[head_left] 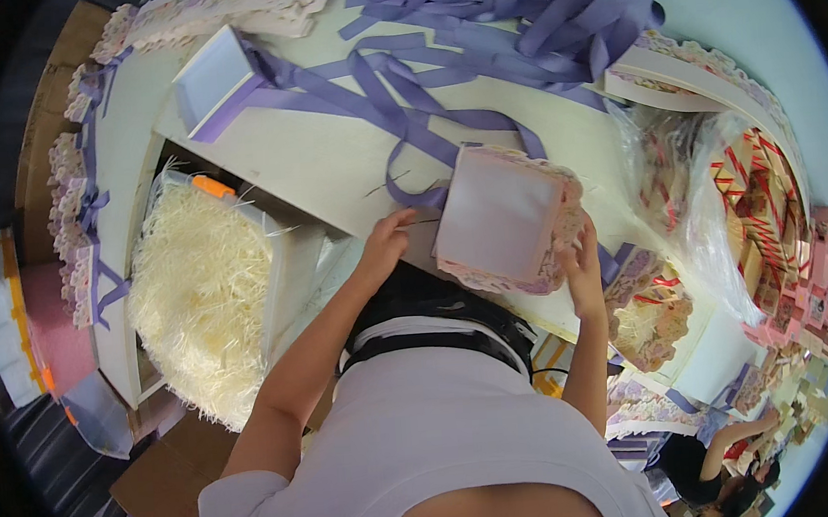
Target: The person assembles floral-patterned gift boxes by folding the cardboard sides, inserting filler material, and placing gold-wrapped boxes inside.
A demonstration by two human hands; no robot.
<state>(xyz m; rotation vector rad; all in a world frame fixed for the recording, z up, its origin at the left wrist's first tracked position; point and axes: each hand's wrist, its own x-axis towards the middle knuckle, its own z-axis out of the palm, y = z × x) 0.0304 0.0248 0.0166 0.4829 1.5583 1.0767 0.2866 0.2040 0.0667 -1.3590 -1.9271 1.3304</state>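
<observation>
A shallow square box [497,216] with a pale inside and a pink floral scalloped rim lies at the table's near edge in front of me. My right hand [583,271] grips its right rim, thumb and fingers on the floral edge. My left hand [385,249] hovers just left of the box, its fingers loosely bent and nothing visible in them. A purple ribbon [396,168] curls across the table and ends beside the box's upper left side, close to my left fingers.
Left stands a bin of cream shredded filler [205,292]. A purple-edged white box [219,85] and piled purple ribbons [513,21] lie at the back. Right are a filler-lined floral box [653,314] and clear plastic [710,228] around packed boxes. Another person [702,459] is at lower right.
</observation>
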